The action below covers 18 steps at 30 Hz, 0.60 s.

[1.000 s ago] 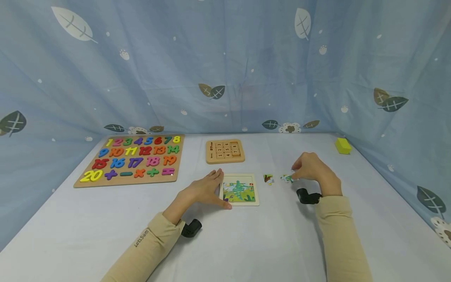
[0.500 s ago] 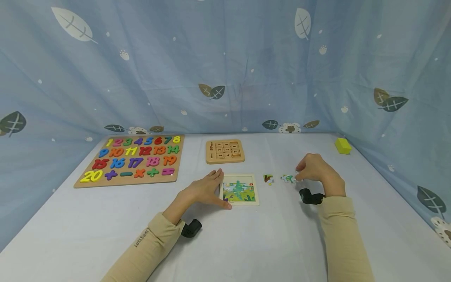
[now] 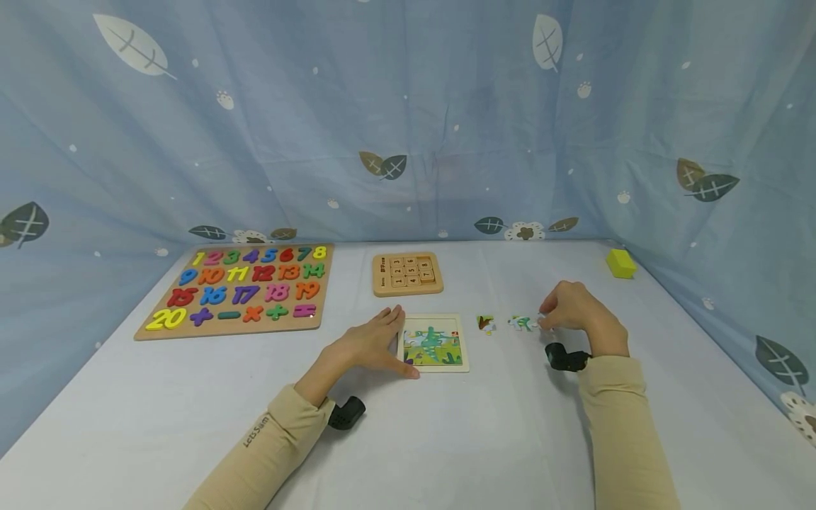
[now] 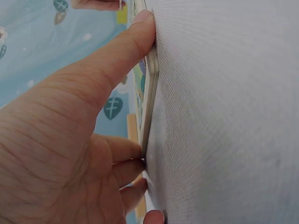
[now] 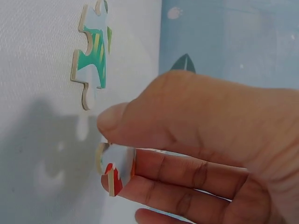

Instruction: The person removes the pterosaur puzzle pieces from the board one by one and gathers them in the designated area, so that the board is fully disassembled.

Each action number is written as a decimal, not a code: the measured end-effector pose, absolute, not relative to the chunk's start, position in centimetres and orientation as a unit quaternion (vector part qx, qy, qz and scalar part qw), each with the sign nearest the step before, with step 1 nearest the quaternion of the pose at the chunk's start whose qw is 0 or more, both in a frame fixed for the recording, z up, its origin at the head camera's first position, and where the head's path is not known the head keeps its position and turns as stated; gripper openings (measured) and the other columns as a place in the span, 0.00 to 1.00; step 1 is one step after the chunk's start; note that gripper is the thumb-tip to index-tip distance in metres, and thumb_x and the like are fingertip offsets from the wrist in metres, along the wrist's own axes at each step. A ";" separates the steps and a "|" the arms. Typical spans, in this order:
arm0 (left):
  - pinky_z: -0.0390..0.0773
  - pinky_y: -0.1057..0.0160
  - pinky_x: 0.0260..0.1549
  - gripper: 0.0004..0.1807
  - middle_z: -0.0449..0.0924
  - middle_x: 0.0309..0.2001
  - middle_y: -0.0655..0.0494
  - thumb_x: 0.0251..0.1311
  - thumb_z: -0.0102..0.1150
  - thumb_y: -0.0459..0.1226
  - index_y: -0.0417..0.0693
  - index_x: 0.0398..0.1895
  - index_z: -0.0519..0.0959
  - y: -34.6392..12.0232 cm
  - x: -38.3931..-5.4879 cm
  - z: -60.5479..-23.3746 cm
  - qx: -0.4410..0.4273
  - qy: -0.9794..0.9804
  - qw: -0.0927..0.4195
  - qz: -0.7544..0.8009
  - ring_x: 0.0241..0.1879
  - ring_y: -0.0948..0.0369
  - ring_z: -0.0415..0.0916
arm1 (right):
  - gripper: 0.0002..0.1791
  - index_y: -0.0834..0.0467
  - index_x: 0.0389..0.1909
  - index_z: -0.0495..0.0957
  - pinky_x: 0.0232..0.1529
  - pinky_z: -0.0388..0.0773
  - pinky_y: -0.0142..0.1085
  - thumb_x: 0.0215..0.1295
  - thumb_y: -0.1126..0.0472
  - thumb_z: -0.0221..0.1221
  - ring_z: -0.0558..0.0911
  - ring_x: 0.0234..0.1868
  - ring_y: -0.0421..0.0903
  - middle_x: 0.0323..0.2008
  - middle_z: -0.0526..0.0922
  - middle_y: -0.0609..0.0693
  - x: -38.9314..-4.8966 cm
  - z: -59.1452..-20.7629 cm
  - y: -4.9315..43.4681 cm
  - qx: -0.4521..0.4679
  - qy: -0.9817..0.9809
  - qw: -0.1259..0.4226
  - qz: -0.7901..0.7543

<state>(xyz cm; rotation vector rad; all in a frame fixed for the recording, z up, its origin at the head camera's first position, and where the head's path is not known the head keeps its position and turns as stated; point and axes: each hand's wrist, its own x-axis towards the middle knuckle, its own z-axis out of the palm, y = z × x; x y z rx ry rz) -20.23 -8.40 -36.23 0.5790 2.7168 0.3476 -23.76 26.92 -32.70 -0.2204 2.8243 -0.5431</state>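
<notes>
My left hand (image 3: 372, 343) lies against a small framed jigsaw puzzle (image 3: 440, 369) with a green dinosaur picture. Its fingers touch the left edge and the outstretched thumb reaches the near edge; in the left wrist view that thumb sits on the wooden rim (image 4: 150, 93). To the right, my right hand (image 3: 580, 315) pinches a puzzle piece (image 5: 124, 161), pale with a red patch, between thumb and fingers. Just left of it lies a loose white and green puzzle piece (image 3: 521, 323). Another loose piece (image 3: 486, 324), brown and green, lies nearer the frame.
Behind the puzzle is a wooden number slide puzzle (image 3: 408, 274). A big board of coloured numbers (image 3: 248, 316) occupies the back left of the white table (image 3: 484, 439). A yellow-green block (image 3: 620, 263) stands at the back right, before a blue curtain (image 3: 446, 191).
My right hand has shifted a little to the right and toward me, uncovering more of the white and green piece. The left hand and framed puzzle keep their place.
</notes>
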 end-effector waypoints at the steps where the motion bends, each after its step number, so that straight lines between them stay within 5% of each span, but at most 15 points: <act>1: 0.56 0.37 0.66 0.64 0.38 0.78 0.53 0.44 0.65 0.66 0.45 0.77 0.44 -8.4 -20.3 -36.3 0.204 0.956 0.170 0.122 0.78 0.54 0.36 | 0.20 0.69 0.44 0.83 0.47 0.77 0.55 0.50 0.62 0.65 0.78 0.47 0.62 0.46 0.82 0.66 -23.8 -32.7 26.9 -0.075 0.971 0.128 -0.186; 18: 0.56 0.37 0.66 0.63 0.38 0.78 0.51 0.46 0.65 0.65 0.44 0.77 0.44 -8.4 -20.3 -36.4 0.211 0.954 0.172 0.123 0.77 0.53 0.36 | 0.17 0.69 0.40 0.84 0.43 0.78 0.50 0.48 0.65 0.64 0.79 0.39 0.55 0.38 0.84 0.62 -23.8 -33.2 26.9 -0.068 0.972 0.129 -0.182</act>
